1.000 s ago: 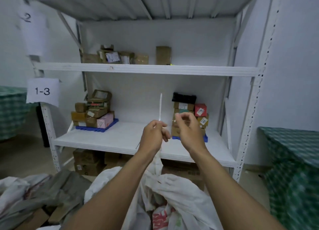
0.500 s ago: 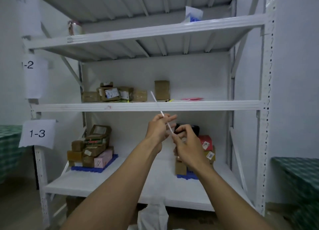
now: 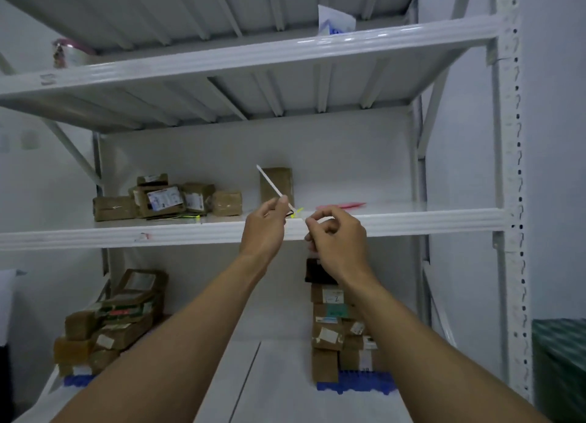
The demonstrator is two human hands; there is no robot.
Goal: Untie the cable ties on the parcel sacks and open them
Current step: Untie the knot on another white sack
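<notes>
On the left of the middle shelf (image 3: 95,232) we see a cluster of boxes (image 3: 165,199), with a few loose ties (image 3: 187,217) lying in front of them. Our left hand (image 3: 264,224) is raised at the shelf's front edge, thumb and fingertips pinching a white tie (image 3: 272,186) near its lower end, so the strip slants up and to the left, free of any sack. Just to the right, our right hand (image 3: 336,238) hangs with the fingers curled in; whether it has hold of anything we cannot tell, since the fingers hide their own tips. Farther right a pink strip (image 3: 341,205) lies on the shelf.

No sack shows in this view, so the one we are working on is likely below the frame.

The main risk, as we judge it, is the pinch: it is light and low on a stiff, slippery strip, so the tie could flick out and drop behind the lower boxes (image 3: 339,333). Dropped at the rim, it could slide off the shelf. And with our eyes up here, the unattended sack could slump or spill.
</notes>
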